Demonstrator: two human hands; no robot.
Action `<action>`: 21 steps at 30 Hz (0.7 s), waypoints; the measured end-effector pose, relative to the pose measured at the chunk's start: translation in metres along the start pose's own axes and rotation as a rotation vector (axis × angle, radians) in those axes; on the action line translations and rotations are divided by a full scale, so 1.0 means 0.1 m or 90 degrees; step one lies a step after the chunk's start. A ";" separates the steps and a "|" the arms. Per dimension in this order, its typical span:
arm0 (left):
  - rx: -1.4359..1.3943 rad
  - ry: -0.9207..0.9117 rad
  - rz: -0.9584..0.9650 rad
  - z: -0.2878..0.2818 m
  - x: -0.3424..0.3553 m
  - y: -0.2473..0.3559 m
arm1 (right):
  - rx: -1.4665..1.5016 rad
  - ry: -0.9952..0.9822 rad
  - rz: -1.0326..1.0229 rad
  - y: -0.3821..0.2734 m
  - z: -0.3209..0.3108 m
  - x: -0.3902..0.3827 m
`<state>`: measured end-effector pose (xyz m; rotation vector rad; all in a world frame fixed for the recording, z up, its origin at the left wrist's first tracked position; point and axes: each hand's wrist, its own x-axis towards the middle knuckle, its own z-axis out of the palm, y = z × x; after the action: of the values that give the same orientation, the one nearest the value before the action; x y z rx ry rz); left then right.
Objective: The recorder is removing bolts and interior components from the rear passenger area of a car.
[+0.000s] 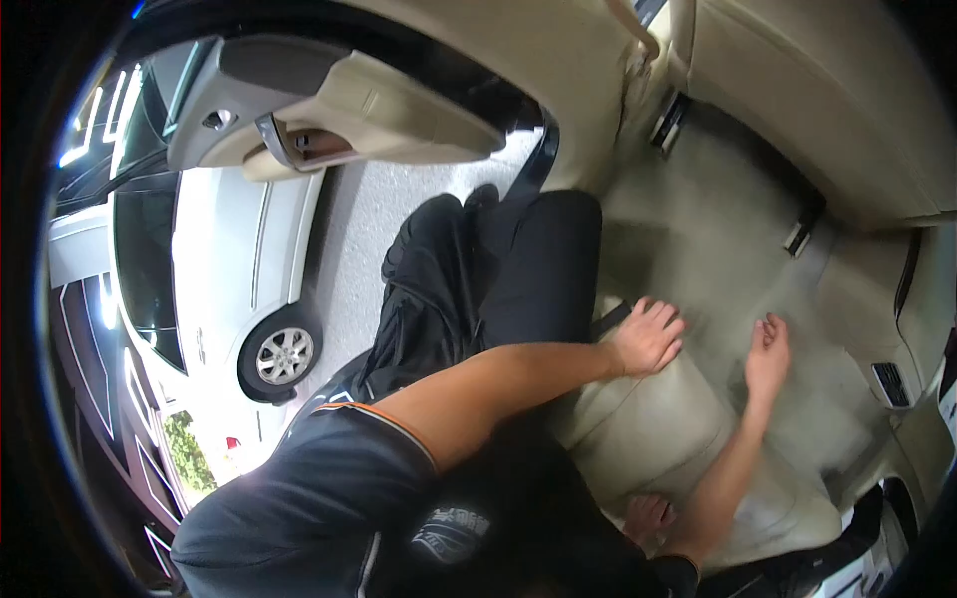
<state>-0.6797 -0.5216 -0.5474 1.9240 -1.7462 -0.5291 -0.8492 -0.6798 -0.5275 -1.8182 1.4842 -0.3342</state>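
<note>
A beige floor covering [648, 429] bulges up across the car's floor in front of me. Over its raised edge my left hand [650, 336] curls its bent fingers, beside a short black strip [610, 319]. Farther right, my right hand [768, 359] hangs above the pale carpet [718, 229], its fingers loosely bent and nothing seen between them. A small, dim hand-like shape [650, 518] lies lower down beside my right forearm; whose it is I cannot tell.
Two metal brackets [670, 125] stand by a beige seat base [817, 110]. A dark air vent [890, 384] sits at the right. On the left hangs an open car door [369, 110]. Outside, a white car [224, 249] stands on grey ground. My black-trousered legs [543, 259] extend toward the doorway.
</note>
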 end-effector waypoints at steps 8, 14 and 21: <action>0.036 0.020 -0.016 0.12 0.08 0.19 | -0.436 0.298 -0.024 -0.17 0.62 -1.15; -0.222 0.000 -0.120 -1.25 0.16 0.42 | -0.485 0.249 -0.078 -0.24 0.51 -1.04; -0.344 0.400 -0.321 -2.36 -0.99 -1.35 | -0.483 0.144 -0.049 -0.68 0.61 -1.07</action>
<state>-0.4438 -0.3919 -0.4403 1.8350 -0.6433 -0.4344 -0.7930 -0.5544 -0.4958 -2.4940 1.8598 0.0059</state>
